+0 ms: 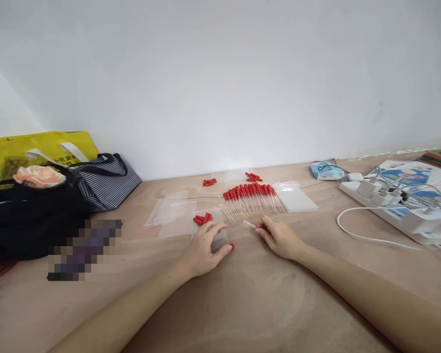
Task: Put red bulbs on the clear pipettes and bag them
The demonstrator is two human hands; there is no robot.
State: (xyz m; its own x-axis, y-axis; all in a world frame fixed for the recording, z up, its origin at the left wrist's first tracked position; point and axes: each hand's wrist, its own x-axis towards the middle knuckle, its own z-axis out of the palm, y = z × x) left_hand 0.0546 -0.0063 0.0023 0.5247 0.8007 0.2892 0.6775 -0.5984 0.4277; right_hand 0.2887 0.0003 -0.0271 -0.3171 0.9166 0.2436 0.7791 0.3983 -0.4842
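My left hand (208,249) rests over a clear bag (219,240) with its thumb and fingers apart; a small red piece (232,246) shows at the thumb tip. Thin clear tubes (250,224) stick out leftward from the closed fingers of my right hand (277,238). Just beyond my left fingers, several red caps (202,218) lie on a clear bag. Farther back is a row of clear tubes with red tops (248,191), side by side, with a few uncapped tubes (228,213) at its left end.
Clear bags (176,215) lie left of the row, a white bag stack (296,197) to its right. More red caps (209,182) are near the wall. A power strip (397,215) with cables and a blue mask (327,170) are right; bags (106,181) stand left.
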